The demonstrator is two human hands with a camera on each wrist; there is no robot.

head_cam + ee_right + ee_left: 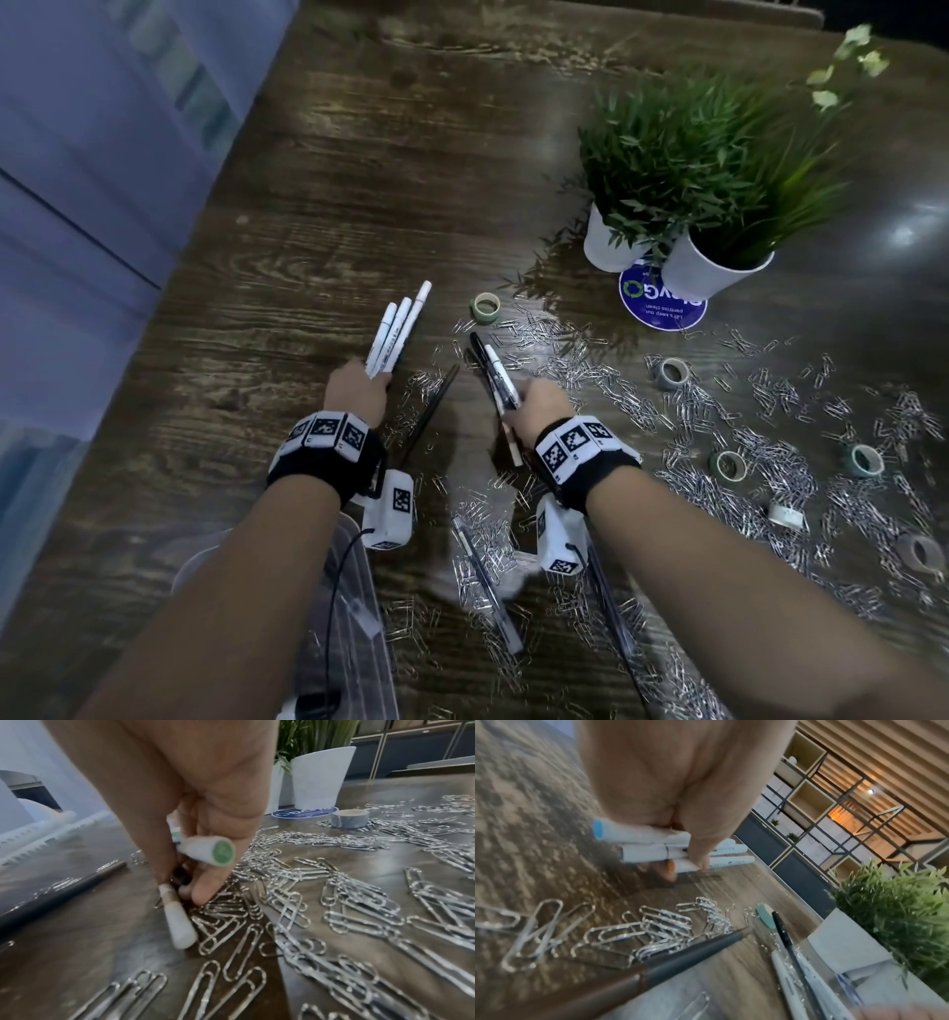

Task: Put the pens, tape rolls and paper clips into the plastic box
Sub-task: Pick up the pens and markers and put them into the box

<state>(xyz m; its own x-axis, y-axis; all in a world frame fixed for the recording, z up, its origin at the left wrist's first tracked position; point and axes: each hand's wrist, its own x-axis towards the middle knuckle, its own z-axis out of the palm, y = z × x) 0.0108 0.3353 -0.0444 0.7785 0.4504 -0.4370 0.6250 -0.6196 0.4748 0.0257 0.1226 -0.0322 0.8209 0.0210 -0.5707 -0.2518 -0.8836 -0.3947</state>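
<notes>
My left hand [359, 388] grips three white pens [398, 329] that fan up and away; the left wrist view shows their coloured ends [652, 845] under my fingers. My right hand [536, 406] holds a bundle of pens [495, 375], white and black, low over the table; a green-ended white pen [208, 851] shows in the right wrist view. A dark pen [434, 406] lies between my hands. Two more pens [485, 580] lie nearer me. Paper clips [616, 390] cover the table's right half. Tape rolls [485, 307] [672, 372] [726, 465] sit among them. The clear plastic box [354, 606] is under my left forearm.
Two potted plants in white pots [708, 267] stand at the back right on a blue round sticker [662, 311]. More tape rolls [865, 460] lie at the far right. The wooden table [318, 205] ends at its left edge beside a pale wall.
</notes>
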